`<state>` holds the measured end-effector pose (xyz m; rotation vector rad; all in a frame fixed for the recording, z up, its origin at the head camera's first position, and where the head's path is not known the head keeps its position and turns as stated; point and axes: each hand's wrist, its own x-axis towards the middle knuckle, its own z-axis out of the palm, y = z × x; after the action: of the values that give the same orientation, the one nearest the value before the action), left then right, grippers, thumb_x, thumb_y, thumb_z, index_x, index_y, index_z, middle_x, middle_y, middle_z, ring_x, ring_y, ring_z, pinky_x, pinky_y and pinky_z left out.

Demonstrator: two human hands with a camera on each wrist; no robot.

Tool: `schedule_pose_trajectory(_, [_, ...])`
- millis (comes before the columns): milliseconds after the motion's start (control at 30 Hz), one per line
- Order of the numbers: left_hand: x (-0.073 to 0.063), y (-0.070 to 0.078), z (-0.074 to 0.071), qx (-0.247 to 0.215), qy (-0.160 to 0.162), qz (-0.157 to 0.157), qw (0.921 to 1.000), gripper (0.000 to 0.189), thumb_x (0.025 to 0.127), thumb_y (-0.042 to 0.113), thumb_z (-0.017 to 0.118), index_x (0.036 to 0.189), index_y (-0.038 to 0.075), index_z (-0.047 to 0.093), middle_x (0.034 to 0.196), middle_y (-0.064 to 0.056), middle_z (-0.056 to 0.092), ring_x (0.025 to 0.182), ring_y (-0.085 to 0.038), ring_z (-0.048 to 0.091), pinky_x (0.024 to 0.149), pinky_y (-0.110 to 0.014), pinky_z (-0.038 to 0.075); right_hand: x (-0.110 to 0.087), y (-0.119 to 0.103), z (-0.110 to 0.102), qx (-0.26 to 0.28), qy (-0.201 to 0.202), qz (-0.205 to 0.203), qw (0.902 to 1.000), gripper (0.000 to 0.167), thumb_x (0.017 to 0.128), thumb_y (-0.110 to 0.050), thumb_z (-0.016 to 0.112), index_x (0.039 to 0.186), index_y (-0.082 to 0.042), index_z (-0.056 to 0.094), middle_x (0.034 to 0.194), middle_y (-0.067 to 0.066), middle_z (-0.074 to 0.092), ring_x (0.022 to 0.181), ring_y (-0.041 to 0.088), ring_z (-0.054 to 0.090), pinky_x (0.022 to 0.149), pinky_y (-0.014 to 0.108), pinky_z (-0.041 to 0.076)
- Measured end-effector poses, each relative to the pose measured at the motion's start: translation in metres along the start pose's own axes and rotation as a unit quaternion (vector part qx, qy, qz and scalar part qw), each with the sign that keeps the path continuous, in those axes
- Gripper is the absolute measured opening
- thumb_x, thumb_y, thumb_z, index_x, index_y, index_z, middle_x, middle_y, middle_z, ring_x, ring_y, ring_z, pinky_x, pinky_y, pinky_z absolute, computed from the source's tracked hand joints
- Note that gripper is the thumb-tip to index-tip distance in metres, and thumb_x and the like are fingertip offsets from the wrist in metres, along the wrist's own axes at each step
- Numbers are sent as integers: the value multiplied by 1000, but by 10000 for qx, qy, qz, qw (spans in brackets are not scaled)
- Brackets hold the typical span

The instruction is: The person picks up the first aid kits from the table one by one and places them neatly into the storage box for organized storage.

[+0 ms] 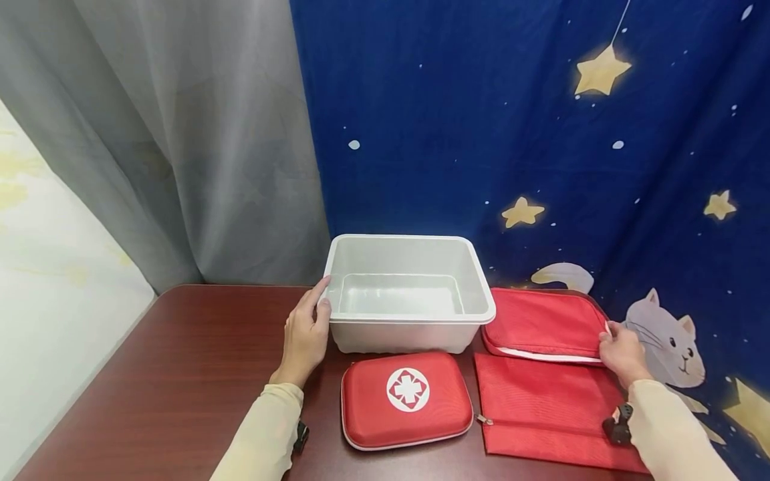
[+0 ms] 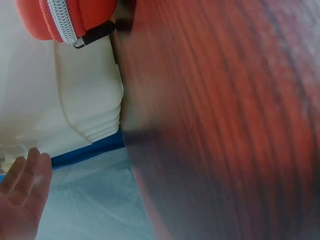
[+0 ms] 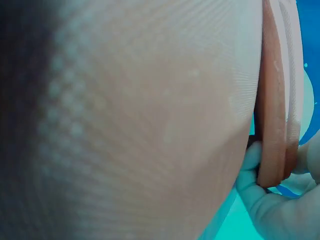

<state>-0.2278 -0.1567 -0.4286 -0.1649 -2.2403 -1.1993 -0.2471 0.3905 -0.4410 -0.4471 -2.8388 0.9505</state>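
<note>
A white plastic bin [image 1: 409, 334] stands at the back of the table. My left hand [image 1: 305, 337] rests against its left side near the rim; in the left wrist view, straight fingers [image 2: 32, 180] lie along the outer wall. At the right, my right hand [image 1: 625, 351] grips the right end of a red zippered pouch [image 1: 547, 321] with white trim. Thumb and fingers close on both sides of the pouch edge [image 3: 272, 125] in the right wrist view. In front of the bin lies a red hard-shell first aid case [image 1: 373, 407] with a white cross emblem.
A flat red fabric bag [image 1: 553, 394] with a zipper lies below the pouch, partly under my right forearm. The brown wooden table [image 1: 198, 374] stretches to the left. Behind it hang a grey curtain [image 1: 210, 167] and a blue star-patterned curtain [image 1: 421, 133].
</note>
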Motion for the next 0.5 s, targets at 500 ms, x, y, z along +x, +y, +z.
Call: schedule_pose_trajectory(500, [0,-2,0,-50,-26,-2,10000,42,101,19,47,142,21,57,135,-6,61,121,-28,58,99,-54,44,-2,-3,4,467,552,195,9972,45,100,-8,31,134,16,46,137,40,43,125,61,31,106,62,26])
